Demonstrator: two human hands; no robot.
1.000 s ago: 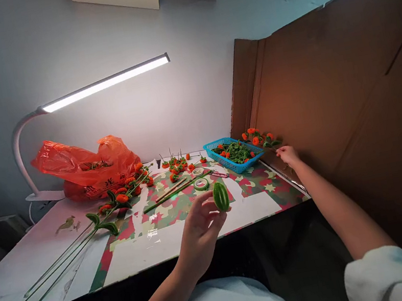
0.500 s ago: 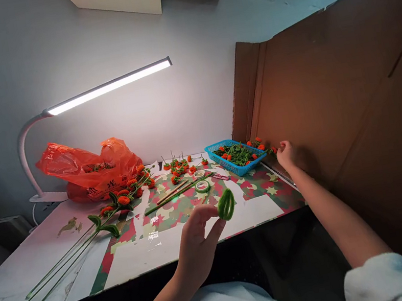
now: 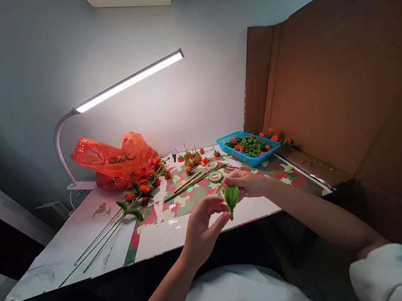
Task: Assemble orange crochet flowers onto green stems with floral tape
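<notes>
Green leaf: a looped, fuzzy piece [image 3: 231, 197], right of the frame's center, suspended tip-down between the hands above the near edge of the table [image 3: 155, 241].
Right hand: fingers [image 3: 235, 183] bent and closed on the leaf's upper end.
Left hand: thumb and fingers [image 3: 227, 209] curved at the leaf's lower left side; whether they grip cannot be told.
Tape: green-edged roll [image 3: 215, 176], just beyond the right hand.
Basket: blue, openwork [image 3: 252, 161], right of center, holding green stems and orange flowers.
Bag: orange-red plastic [image 3: 120, 159], left of center.
Lamp: lit bar [image 3: 130, 81], upper left, above the bag.
</notes>
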